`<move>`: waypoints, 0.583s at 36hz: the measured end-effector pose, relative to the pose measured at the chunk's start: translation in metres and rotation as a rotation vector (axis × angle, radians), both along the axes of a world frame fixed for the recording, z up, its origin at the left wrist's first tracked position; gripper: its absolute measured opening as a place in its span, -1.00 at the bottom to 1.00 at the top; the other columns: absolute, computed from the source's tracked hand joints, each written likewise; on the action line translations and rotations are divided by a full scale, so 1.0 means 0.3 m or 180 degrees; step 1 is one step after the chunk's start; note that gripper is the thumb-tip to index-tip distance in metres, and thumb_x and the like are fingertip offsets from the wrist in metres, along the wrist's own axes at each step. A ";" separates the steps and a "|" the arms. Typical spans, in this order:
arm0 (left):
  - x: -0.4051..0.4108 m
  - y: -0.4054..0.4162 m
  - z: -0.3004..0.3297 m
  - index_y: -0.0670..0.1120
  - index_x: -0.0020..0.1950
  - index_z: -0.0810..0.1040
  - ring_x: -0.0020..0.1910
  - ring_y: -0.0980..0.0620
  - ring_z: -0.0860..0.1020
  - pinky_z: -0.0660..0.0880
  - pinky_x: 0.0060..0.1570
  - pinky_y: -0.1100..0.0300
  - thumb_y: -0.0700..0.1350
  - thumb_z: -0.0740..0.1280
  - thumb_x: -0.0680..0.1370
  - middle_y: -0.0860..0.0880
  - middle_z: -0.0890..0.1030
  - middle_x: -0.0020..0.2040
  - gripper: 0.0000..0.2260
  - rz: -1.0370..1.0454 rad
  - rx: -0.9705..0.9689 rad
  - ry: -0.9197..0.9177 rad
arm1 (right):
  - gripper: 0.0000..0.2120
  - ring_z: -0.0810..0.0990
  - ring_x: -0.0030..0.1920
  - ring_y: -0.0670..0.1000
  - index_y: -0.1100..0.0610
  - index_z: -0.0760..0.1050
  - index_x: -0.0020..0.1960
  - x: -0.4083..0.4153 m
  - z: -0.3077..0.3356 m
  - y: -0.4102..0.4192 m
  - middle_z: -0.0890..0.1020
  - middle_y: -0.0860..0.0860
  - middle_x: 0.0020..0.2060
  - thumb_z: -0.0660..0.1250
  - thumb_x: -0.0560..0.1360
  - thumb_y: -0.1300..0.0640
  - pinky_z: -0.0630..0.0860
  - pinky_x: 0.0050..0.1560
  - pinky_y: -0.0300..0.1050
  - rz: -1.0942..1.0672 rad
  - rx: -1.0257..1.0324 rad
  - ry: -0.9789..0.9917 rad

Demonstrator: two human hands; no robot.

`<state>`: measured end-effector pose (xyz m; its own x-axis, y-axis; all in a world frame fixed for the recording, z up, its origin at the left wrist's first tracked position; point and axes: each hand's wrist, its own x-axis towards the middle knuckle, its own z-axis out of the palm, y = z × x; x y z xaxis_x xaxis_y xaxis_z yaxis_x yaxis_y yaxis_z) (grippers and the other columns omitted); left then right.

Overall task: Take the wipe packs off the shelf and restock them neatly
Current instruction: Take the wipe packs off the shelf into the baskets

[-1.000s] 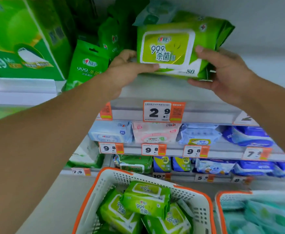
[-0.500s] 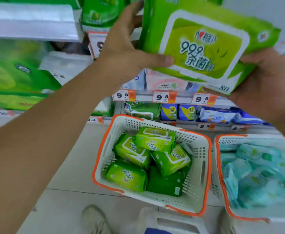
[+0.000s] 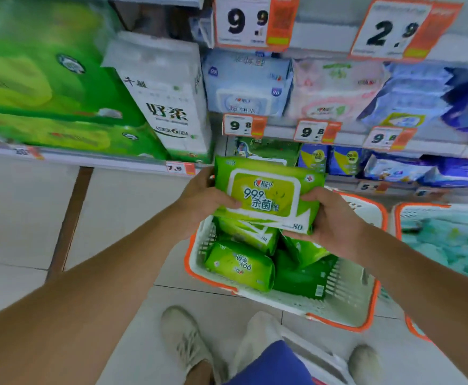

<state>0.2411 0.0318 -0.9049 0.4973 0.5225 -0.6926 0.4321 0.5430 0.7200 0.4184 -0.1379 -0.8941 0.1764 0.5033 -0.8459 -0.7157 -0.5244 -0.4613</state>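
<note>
Two hands, left hand (image 3: 199, 198) and right hand (image 3: 330, 220), grip one green wipe pack (image 3: 266, 195) by its ends above the basket (image 3: 366, 315) of green packs (image 3: 239, 265).

Pale tiled floor (image 3: 122, 207); store shelving (image 3: 324, 43) with orange price tags (image 3: 255, 22).

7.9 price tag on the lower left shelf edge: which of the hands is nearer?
Left. The left hand grips the green wipe pack just right of and below the 7.9 price tag; the right hand holds the pack's far end, farther right.
</note>
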 end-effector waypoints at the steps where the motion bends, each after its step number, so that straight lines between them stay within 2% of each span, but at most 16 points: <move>1: -0.010 0.003 -0.018 -0.05 0.26 0.50 0.05 -0.14 0.66 0.57 0.15 -0.14 -0.44 0.54 0.20 -0.08 0.68 0.08 -0.32 0.0005 -0.0024 0.0085 | -0.66 0.67 0.15 0.18 0.04 0.52 0.29 -0.008 -0.014 0.004 0.67 0.09 0.18 0.22 0.54 0.12 0.62 0.00 0.09 0.0023 -0.0052 0.0027; 3: -0.021 0.011 -0.058 -0.04 0.27 0.51 0.06 -0.14 0.66 0.56 0.16 -0.15 -0.32 0.57 0.10 -0.07 0.69 0.09 -0.24 -0.0027 -0.0064 0.0237 | -0.63 0.66 0.16 0.19 0.05 0.51 0.32 -0.013 -0.039 0.019 0.67 0.10 0.18 0.25 0.52 0.11 0.61 0.07 0.14 0.0057 -0.0129 0.0065; 5: -0.019 0.015 -0.100 -0.01 0.22 0.54 0.05 -0.14 0.67 0.56 0.16 -0.14 -0.25 0.56 0.07 -0.05 0.70 0.07 -0.29 -0.0093 -0.0080 0.0432 | -0.62 0.66 0.15 0.20 0.06 0.51 0.32 -0.006 -0.065 0.039 0.66 0.11 0.19 0.28 0.51 0.11 0.60 0.11 0.17 0.0076 -0.0211 0.0036; 9: 0.006 0.015 -0.181 -0.10 0.11 0.59 0.01 -0.14 0.65 0.57 0.14 -0.04 -0.22 0.50 0.26 -0.11 0.68 0.03 -0.58 -0.0175 0.0017 0.0914 | -0.69 0.63 0.19 0.18 0.11 0.52 0.24 -0.001 -0.127 0.098 0.60 0.17 0.27 0.33 0.50 0.14 0.63 0.03 0.12 0.0288 -0.0384 -0.0095; 10: 0.014 0.012 -0.187 -0.14 0.11 0.58 -0.02 -0.11 0.63 0.57 0.08 0.05 -0.21 0.46 0.34 -0.12 0.66 0.01 -0.66 -0.0371 0.0136 0.1121 | -0.66 0.57 0.28 0.16 0.09 0.51 0.26 -0.003 -0.142 0.111 0.53 0.15 0.37 0.37 0.49 0.13 0.62 0.06 0.13 0.0502 -0.0532 -0.0219; 12: 0.028 0.001 -0.195 -0.18 0.18 0.55 -0.04 -0.10 0.58 0.49 -0.12 0.17 -0.23 0.33 0.49 -0.14 0.60 0.03 -0.74 -0.0886 0.0429 0.1559 | -0.46 0.41 0.41 0.14 0.07 0.35 0.44 -0.009 -0.172 0.126 0.33 0.09 0.50 0.41 0.51 0.12 0.58 0.15 0.12 0.1257 -0.0915 -0.0629; 13: 0.034 -0.004 -0.201 -0.19 0.26 0.52 0.04 -0.12 0.57 0.47 -0.12 0.17 -0.23 0.28 0.52 -0.15 0.58 0.13 -0.69 -0.1107 0.0595 0.1720 | -0.36 0.43 0.36 0.14 0.07 0.19 0.55 -0.012 -0.183 0.133 0.29 0.11 0.51 0.38 0.54 0.14 0.57 0.15 0.08 0.1634 -0.1096 -0.0917; 14: 0.042 -0.006 -0.198 -0.17 0.33 0.49 0.13 -0.13 0.56 0.48 -0.06 0.15 -0.23 0.27 0.53 -0.14 0.55 0.23 -0.64 -0.1261 0.0770 0.1814 | -0.30 0.51 0.23 0.14 0.09 0.07 0.60 -0.013 -0.188 0.140 0.31 0.15 0.49 0.34 0.57 0.17 0.57 0.07 0.02 0.1830 -0.1198 -0.1289; 15: 0.057 -0.003 -0.183 -0.13 0.38 0.47 0.18 -0.11 0.55 0.50 0.01 0.15 -0.22 0.28 0.53 -0.12 0.54 0.29 -0.60 -0.1307 0.0986 0.1833 | -0.29 0.56 0.05 0.12 0.10 0.04 0.61 -0.004 -0.189 0.151 0.37 0.18 0.46 0.32 0.57 0.19 0.55 -0.07 -0.05 0.1895 -0.1164 -0.1680; 17: 0.114 0.017 -0.105 -0.04 0.32 0.51 0.08 -0.01 0.60 0.56 0.00 0.18 -0.19 0.32 0.53 -0.05 0.60 0.22 -0.65 -0.1031 0.1592 0.1490 | -0.40 0.55 -0.16 0.05 0.14 0.26 0.54 0.035 -0.142 0.180 0.54 0.16 0.30 0.33 0.54 0.19 0.49 -0.19 -0.11 0.1689 -0.0911 -0.2275; 19: 0.211 0.052 0.026 -0.01 0.13 0.59 -0.21 0.15 0.61 0.56 -0.23 0.25 -0.19 0.33 0.54 0.01 0.67 -0.01 -0.80 -0.0521 0.2347 0.0655 | -0.64 0.56 -0.20 -0.03 0.14 0.54 0.31 0.098 -0.018 0.202 0.65 0.05 0.11 0.37 0.51 0.21 0.45 -0.15 -0.18 0.1373 -0.0463 -0.2904; 21: 0.328 0.081 0.220 -0.03 0.03 0.61 -0.32 0.18 0.57 0.51 -0.28 0.28 -0.22 0.35 0.54 0.05 0.65 -0.18 -0.87 -0.0333 0.3137 -0.0269 | -0.82 0.59 -0.23 -0.16 0.10 0.64 0.08 0.168 0.168 0.210 0.68 -0.06 -0.08 0.38 0.51 0.25 0.48 -0.17 -0.24 0.1108 0.0225 -0.3753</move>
<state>0.3394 0.0561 -0.8390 0.6013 0.7962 0.0673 0.3702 -0.3523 0.8595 0.4687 -0.0748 -0.8436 0.6611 0.7145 -0.2292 0.3306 -0.5516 -0.7658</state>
